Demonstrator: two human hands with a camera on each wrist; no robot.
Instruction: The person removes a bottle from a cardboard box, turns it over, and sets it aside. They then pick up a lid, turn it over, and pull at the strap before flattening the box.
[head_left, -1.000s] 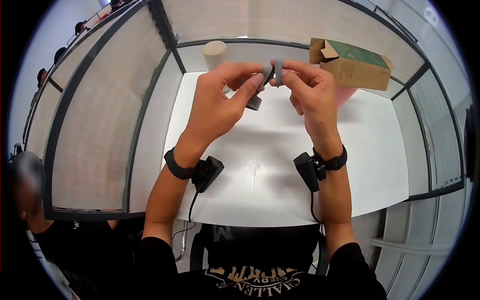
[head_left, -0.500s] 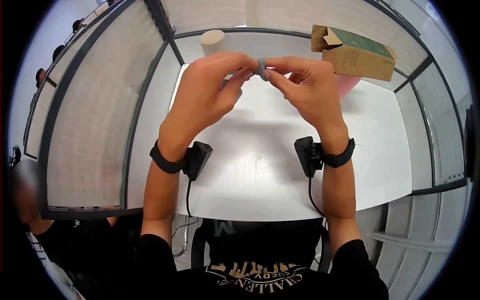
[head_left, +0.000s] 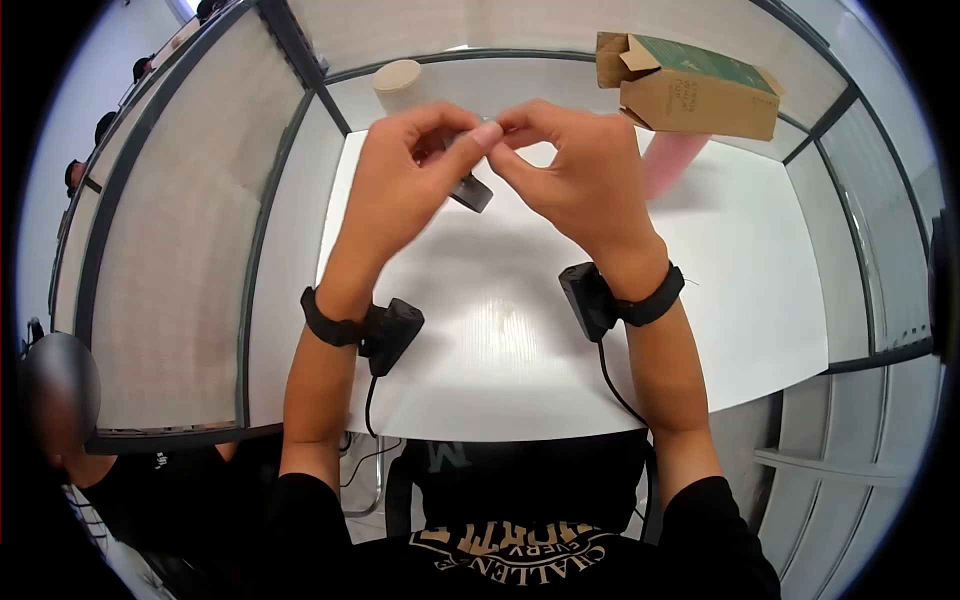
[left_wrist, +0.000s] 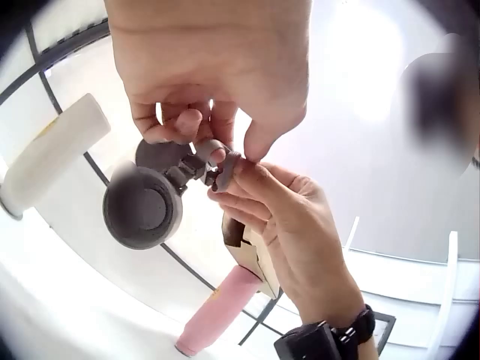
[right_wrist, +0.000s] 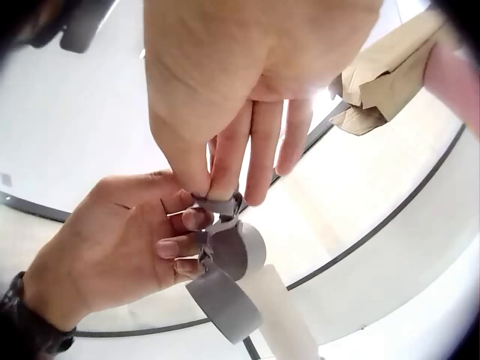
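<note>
Both hands work on one grey item made of two round, cap-like pieces joined by small knuckled links and a short strap loop. My left hand holds the links between thumb and fingers, and one dark cap hangs beneath it. With thumb and forefinger, my right hand pinches the strap loop close to the left fingertips. In the head view the fingers hide most of the item. The right wrist view shows the caps hanging below the fingertips.
A cream cylinder stands at the back left of the white table. Toward the back right, an open cardboard box overlaps a pink cylinder. Screen panels enclose the table; a person sits at the left.
A second ago the grey strap stood up between slightly parted hands. Since then the hands have come together, and their fingertips now cover the strap in the head view, where they sit further left.
</note>
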